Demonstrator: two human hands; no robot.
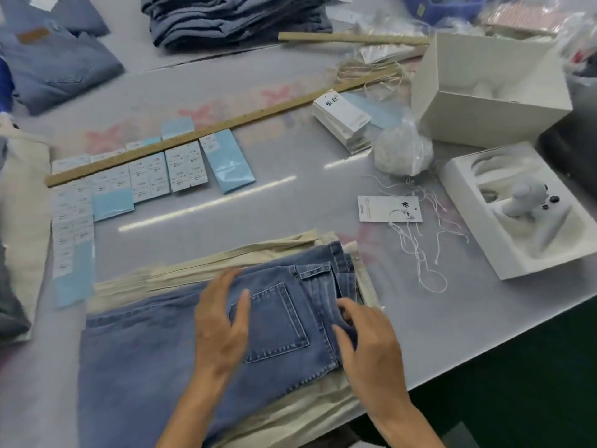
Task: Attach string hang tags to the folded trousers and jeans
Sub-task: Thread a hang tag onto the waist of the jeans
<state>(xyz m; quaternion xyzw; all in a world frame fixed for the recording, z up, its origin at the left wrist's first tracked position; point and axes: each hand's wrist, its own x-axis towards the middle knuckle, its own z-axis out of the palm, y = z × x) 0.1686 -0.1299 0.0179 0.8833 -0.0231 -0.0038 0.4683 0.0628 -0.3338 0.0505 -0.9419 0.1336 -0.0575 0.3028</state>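
Observation:
Folded blue jeans (155, 350) lie back pocket up on a stack of beige trousers (226, 257) at the table's near edge. My left hand (221, 324) is spread open just over the denim, left of the pocket. My right hand (368, 347) has its fingers curled at the waistband edge to the right of the pocket and pinches the denim there. A single white hang tag (389, 209) lies on the table beyond the jeans, with loose white strings (416, 250) scattered beside it. A stack of white hang tags (344, 122) sits farther back.
Rows of blue and white label sheets (151, 176) lie at the left under a long wooden ruler (193, 137). Two white boxes (484, 92) (517, 205) and a clear bag (403, 150) stand at the right. Folded jeans stacks (232, 17) (55, 66) sit at the back.

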